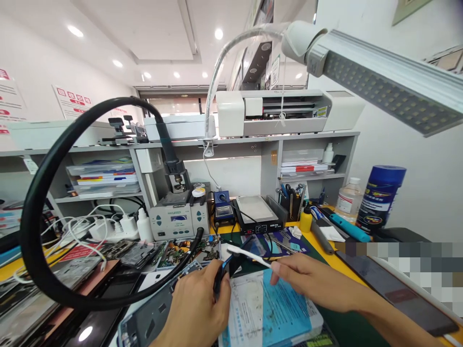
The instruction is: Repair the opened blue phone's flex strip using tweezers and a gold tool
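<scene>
My left hand [197, 303] is closed around a thin dark part with a blue edge [226, 264], held up above the bench; its exact kind is not clear. In my right hand [307, 279] a slim white brush [251, 254], toothbrush-like, is pinched by its near end. Its far end lies over the dark part, and whether the two touch I cannot tell. Under both hands is a blue and white printed pad or box [267, 308]. A phone frame [155, 308] lies beneath and left of my left hand.
A thick black hose [32, 202] loops across the left side from the grey soldering station [179, 221]. Disassembled phones [72, 289] crowd the left. A hot plate [256, 212] stands behind. At right are a spray can [381, 200], a bottle [349, 197] and a tablet [398, 294].
</scene>
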{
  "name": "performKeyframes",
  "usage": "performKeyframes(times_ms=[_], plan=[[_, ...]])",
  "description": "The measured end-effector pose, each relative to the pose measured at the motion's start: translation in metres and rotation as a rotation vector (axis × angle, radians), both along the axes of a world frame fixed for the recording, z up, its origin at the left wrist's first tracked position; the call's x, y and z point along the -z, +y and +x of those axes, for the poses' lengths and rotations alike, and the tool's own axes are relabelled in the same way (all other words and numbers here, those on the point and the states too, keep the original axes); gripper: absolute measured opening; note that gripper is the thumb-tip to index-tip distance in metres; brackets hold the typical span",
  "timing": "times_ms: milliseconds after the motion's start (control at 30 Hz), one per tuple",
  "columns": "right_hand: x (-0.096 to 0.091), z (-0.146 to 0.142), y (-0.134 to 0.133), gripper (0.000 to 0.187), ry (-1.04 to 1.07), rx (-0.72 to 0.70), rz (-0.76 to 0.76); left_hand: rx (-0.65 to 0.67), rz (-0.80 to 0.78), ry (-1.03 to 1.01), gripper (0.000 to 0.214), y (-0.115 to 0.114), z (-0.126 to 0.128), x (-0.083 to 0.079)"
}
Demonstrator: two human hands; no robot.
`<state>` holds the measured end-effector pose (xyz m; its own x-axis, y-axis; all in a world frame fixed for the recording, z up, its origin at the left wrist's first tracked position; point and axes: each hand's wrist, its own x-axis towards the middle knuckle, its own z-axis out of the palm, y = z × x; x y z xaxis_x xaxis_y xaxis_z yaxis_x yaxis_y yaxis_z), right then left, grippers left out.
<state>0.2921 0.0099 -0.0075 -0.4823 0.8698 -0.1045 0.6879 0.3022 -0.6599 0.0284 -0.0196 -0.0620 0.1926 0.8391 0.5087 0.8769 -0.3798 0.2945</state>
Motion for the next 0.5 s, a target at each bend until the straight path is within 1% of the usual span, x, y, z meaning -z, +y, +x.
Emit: performKeyframes(times_ms=[67,233,400,500], plan=[[0.003,0.001,0.0,0.063,0.005,0.003,-0.01,0.0,0.009,0.006,0.02,0.001,0.001,0.0],[0.013,0.005,0.01,0.062,0.044,0.076,0.101,-0.026,0.036,0.045,0.028,0.003,0.002,0.002],[0.016,0.007,0.012,0.06,0.102,0.039,0.138,-0.025,0.048,0.076,0.031,0.005,0.0,0.006],[0.017,0.008,0.012,0.058,0.128,0.025,0.161,-0.016,0.043,0.095,0.033,0.009,0.0,0.004]])
